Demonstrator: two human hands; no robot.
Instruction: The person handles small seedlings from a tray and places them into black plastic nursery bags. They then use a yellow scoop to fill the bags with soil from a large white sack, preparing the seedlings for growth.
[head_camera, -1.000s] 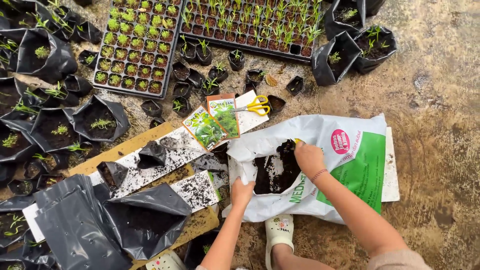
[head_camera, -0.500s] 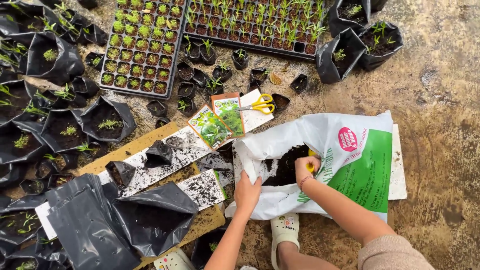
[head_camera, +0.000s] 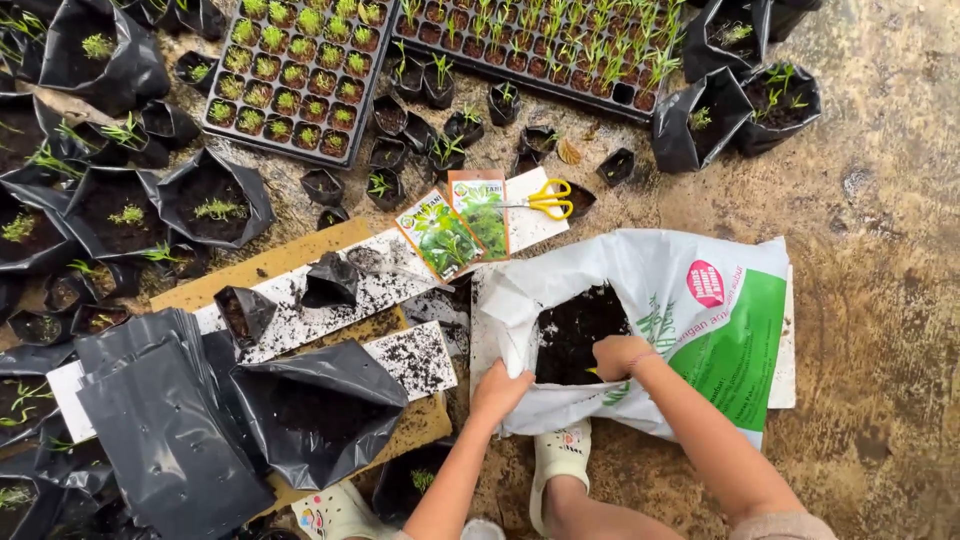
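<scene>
Bare concrete floor (head_camera: 880, 300), white-and-green soil sack (head_camera: 700, 320) (open), seedling trays (head_camera: 290, 75) — black grow bags (head_camera: 320, 410), yellow scissors (head_camera: 548, 198)

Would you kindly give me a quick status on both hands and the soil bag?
Left hand gripping soil bag rim. Right hand inside the opening, on dark soil. Seed packets, yellow scissors lie beyond, clear.

Soil sack (head_camera: 700, 330) right of planter bags (head_camera: 320, 405), seedling trays (head_camera: 290, 70) behind, scissors (head_camera: 548, 198) between.

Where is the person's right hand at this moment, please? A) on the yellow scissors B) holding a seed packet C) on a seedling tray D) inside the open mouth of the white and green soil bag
D: the right hand reaches into the dark soil in the soil bag, while the left hand grips the bag's rim.
</scene>
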